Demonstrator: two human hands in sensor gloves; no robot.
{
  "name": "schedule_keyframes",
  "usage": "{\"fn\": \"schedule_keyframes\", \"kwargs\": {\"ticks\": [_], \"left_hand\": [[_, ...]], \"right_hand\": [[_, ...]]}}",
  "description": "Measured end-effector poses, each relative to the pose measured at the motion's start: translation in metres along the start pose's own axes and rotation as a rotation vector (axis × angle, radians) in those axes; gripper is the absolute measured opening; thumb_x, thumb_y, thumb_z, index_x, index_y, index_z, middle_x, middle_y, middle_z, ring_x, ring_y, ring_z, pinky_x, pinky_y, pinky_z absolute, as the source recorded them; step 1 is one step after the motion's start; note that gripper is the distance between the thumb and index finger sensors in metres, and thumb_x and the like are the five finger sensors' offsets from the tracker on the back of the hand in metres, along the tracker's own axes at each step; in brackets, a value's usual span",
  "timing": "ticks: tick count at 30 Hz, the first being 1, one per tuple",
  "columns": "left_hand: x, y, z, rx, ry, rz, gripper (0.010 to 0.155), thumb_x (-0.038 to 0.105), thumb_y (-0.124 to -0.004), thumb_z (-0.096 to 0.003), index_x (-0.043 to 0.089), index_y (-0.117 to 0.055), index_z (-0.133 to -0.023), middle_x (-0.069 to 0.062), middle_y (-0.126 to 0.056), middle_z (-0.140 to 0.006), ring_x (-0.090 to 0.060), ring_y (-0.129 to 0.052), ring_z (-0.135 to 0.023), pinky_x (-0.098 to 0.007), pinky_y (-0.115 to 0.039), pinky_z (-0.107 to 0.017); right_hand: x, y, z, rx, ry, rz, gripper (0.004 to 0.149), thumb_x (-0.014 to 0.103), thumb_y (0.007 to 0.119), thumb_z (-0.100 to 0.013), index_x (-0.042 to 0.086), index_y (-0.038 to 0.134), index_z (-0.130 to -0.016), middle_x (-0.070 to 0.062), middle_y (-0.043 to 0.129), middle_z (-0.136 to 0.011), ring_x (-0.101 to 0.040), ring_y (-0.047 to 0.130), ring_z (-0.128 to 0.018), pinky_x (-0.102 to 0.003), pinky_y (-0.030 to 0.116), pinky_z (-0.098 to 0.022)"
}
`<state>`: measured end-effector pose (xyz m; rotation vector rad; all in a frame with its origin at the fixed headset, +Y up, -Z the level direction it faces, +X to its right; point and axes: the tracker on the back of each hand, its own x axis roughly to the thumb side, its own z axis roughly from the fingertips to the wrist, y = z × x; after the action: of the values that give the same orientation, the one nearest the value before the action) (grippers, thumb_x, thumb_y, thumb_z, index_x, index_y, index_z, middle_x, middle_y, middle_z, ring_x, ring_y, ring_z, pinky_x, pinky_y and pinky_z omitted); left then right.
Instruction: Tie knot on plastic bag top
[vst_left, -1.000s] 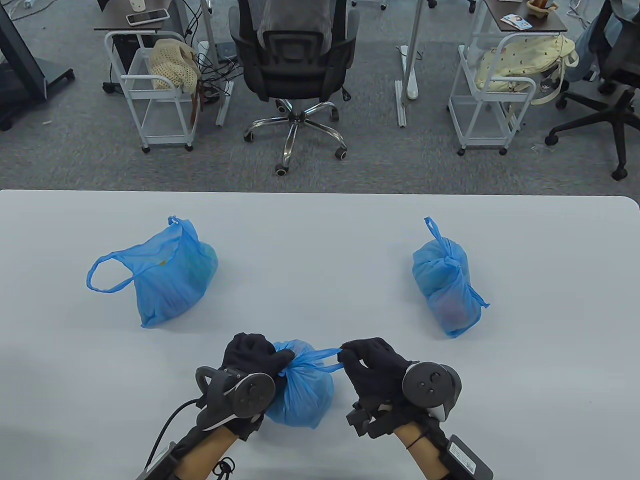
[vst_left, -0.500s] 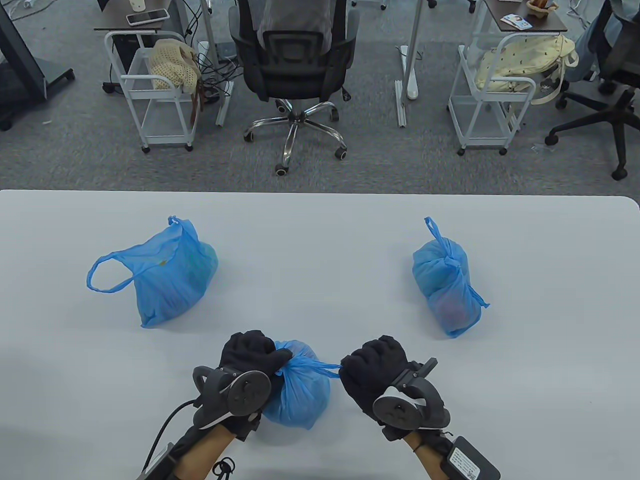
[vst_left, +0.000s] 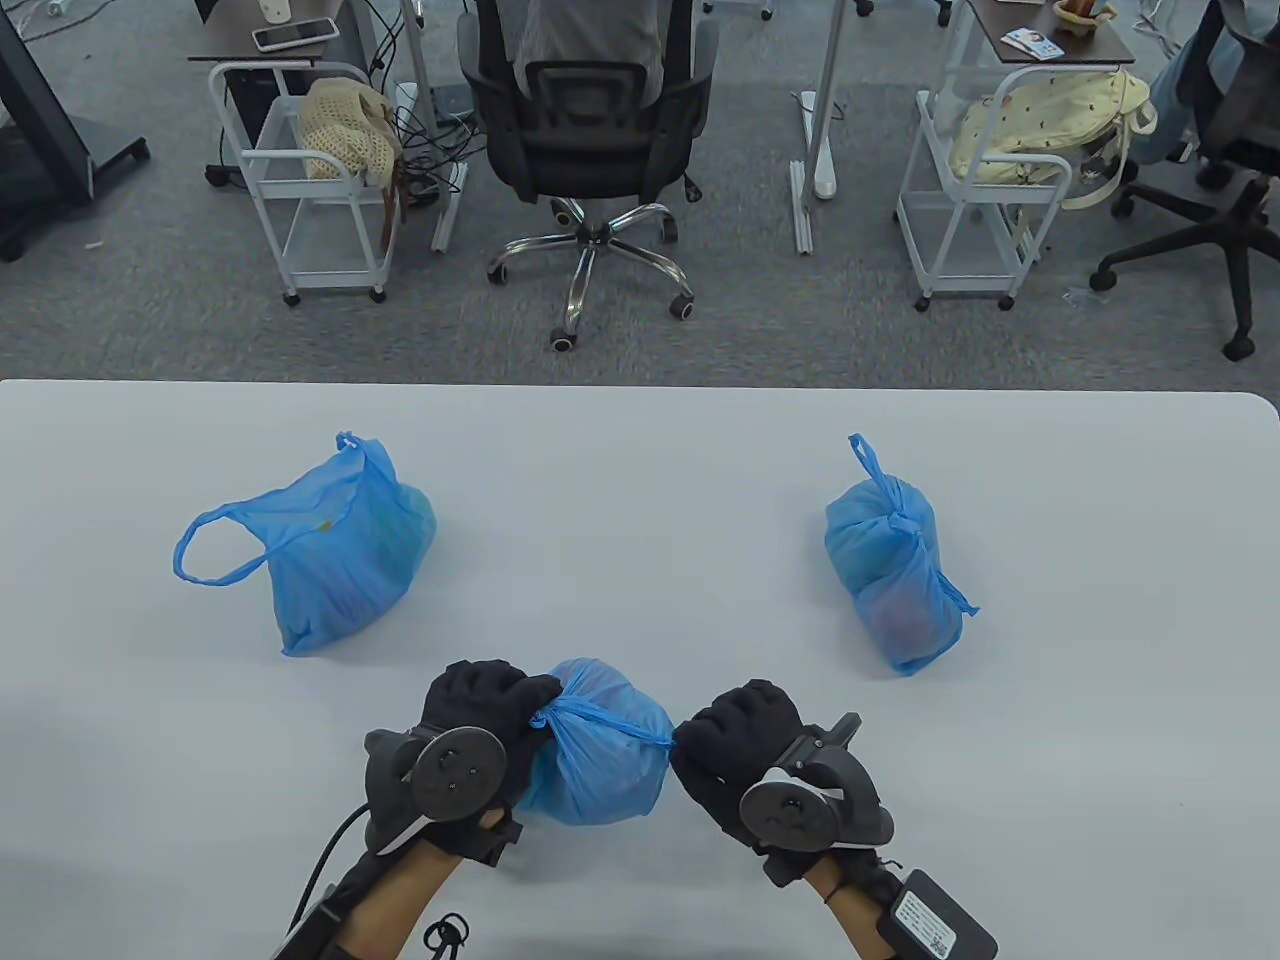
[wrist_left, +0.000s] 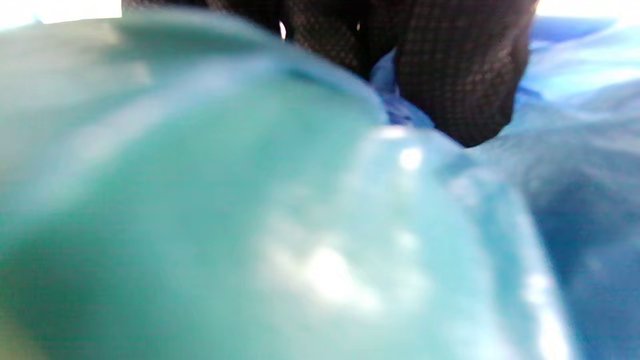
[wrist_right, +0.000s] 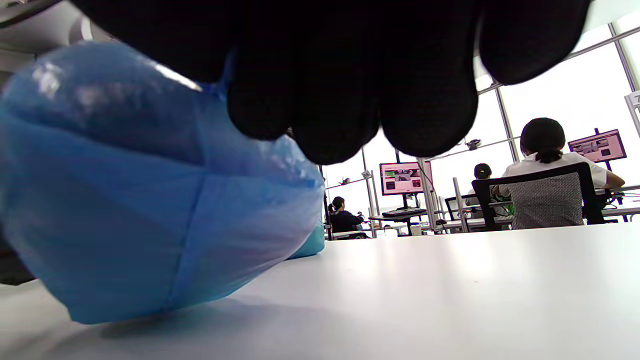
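At the near edge of the white table (vst_left: 640, 450), midway along it, a filled blue plastic bag (vst_left: 600, 745) sits between two black-gloved hands, each wearing a tracker. The left hand (vst_left: 480, 715) curls its fingers around the gathered top of the bag at its left side, while the right hand (vst_left: 735, 740) is closed in a fist on a thin twisted strand of plastic (vst_left: 625, 728) stretched taut across the bag from one hand to the other. The film looks thin, soft and slick, likely to slip or tear under a hard pull, and the rounded load inside appears light; the gathered neck and the twisted strand seem the sensible places to grip, not the bulging body. Two more blue bags lie farther back: one with an open handle loop (vst_left: 330, 550) toward the left edge, one already tied (vst_left: 895, 580) toward the right. Whether a knot has formed under the left fingers cannot be told, since the glove covers that spot. The left wrist view is a blur of blue plastic; the right wrist view is half blocked by dark fingers (wrist_right: 340, 100). The bag's contents stay hidden.
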<state>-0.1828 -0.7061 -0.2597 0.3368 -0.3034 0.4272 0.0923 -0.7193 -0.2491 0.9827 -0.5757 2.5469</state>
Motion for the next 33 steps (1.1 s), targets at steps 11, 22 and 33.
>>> {"fn": "schedule_keyframes", "kwargs": {"ticks": [11,22,33], "left_hand": [[-0.012,0.005,-0.002,0.054,0.075,0.061,0.038,0.050,-0.084,-0.0453,0.027,-0.094,-0.074,0.000,-0.102,-0.055,-0.025,-0.106,-0.060,-0.051,-0.081,-0.056],[-0.025,0.034,-0.011,0.174,0.178,0.201,0.040,0.052,-0.081,-0.0478,0.023,-0.095,-0.071,0.004,-0.104,-0.044,-0.015,-0.114,-0.043,-0.042,-0.093,-0.044],[-0.031,0.047,-0.058,0.113,0.331,0.097,0.042,0.051,-0.084,-0.0470,0.018,-0.098,-0.068,0.005,-0.106,-0.037,-0.012,-0.117,-0.033,-0.038,-0.098,-0.033]], "right_hand": [[0.011,-0.007,-0.002,0.001,-0.048,0.031,0.038,0.042,0.079,-0.048,0.013,0.094,-0.068,-0.012,0.100,-0.063,-0.038,0.100,-0.059,-0.065,0.072,-0.048],[0.003,0.002,-0.003,0.078,-0.017,0.021,0.038,0.042,0.079,-0.048,0.014,0.094,-0.068,-0.012,0.101,-0.063,-0.038,0.100,-0.059,-0.065,0.073,-0.048],[0.000,0.010,-0.004,0.142,-0.012,0.007,0.038,0.042,0.079,-0.048,0.014,0.094,-0.068,-0.012,0.101,-0.063,-0.038,0.100,-0.059,-0.065,0.073,-0.049]]}}
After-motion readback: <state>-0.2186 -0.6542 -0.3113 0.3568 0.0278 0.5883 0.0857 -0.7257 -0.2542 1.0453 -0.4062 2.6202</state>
